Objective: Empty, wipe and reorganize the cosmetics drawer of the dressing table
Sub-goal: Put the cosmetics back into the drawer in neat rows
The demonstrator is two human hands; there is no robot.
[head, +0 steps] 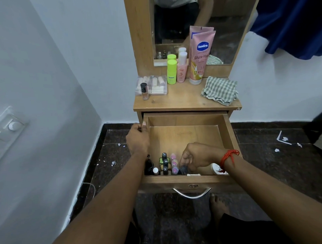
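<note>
Fingers of the right hand (194, 157) are closing round a small dark-capped clear item (184, 168) at the drawer's front; left hand (138, 137) is gripping the drawer's left wall.

Lifting straight up is looking wisest, since pink-capped bottles (174, 162) and black-capped bottles (165, 163) are standing just beside it and could topple. The wooden drawer (186, 137) is hanging fully pulled out below the tabletop (185, 101), its rear half bare, while a checked cloth (219, 90) is lying ready above.
</note>
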